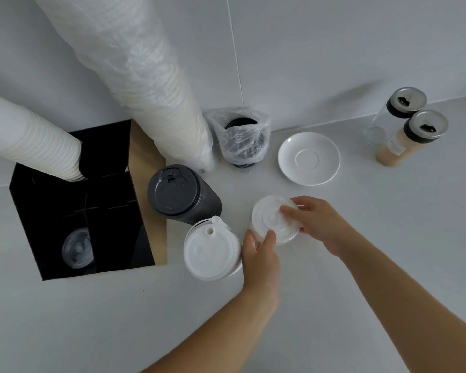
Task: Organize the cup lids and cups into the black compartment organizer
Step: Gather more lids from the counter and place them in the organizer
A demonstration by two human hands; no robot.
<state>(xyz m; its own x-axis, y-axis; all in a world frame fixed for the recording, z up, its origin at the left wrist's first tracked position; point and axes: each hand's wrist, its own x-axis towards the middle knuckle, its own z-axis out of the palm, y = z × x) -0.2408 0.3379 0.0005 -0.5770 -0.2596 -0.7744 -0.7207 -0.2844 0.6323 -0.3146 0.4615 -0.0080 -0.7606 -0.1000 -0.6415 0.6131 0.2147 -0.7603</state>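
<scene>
A stack of white round lids [269, 216] stands on the counter right of centre. My left hand [261, 254] grips its near side and my right hand [315, 222] holds its top and far side. A second stack of white lids with sip tabs [210, 251] stands just left of my left hand. A stack of dark grey lids [178, 195] stands behind it. The black compartment organizer [111, 238] sits at the left; a tall stack of white cups [33, 146] rises from its back compartment and clear lids [77, 247] lie in a front one.
A tall plastic-wrapped sleeve of white cups [145, 84] stands against the wall. A bagged stack of black lids [240, 138] is beside it. A white saucer [308, 157] and two glass shaker jars [404, 130] stand at the back right.
</scene>
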